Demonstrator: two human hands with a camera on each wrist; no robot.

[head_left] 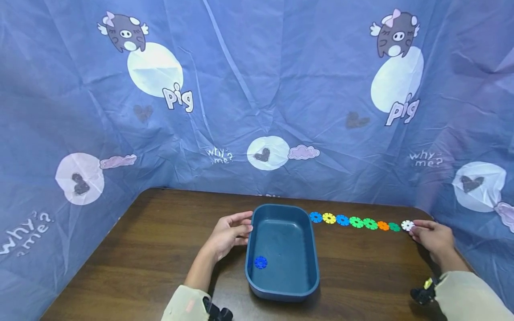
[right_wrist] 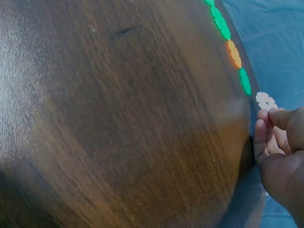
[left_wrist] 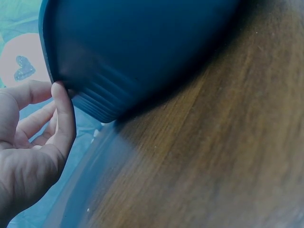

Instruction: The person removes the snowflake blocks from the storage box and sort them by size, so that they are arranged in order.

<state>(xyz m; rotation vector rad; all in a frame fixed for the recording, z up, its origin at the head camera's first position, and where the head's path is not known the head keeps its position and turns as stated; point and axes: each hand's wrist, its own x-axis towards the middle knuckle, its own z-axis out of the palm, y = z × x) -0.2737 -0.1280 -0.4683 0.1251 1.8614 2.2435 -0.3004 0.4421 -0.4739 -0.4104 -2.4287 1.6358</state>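
My left hand (head_left: 227,233) pinches the left rim of a deep blue plastic bin (head_left: 311,249); in the left wrist view the thumb and index finger (left_wrist: 35,92) meet at the rim. A dark blue notched disc (head_left: 260,262) lies inside, near the bin's left wall. At the far right, my right hand (head_left: 435,240) pinches a white notched disc (head_left: 407,225) between thumb and fingers. The white disc is just right of a dark green disc (head_left: 394,227), the right end of a row of discs.
The row runs left toward the bin: orange disc (head_left: 383,226), two green discs (head_left: 369,224), blue disc (head_left: 342,220), yellow disc (head_left: 329,218) and another blue disc (head_left: 316,217) near the bin's rim. A blue printed cloth (head_left: 257,111) hangs behind the brown wooden table (head_left: 160,267).
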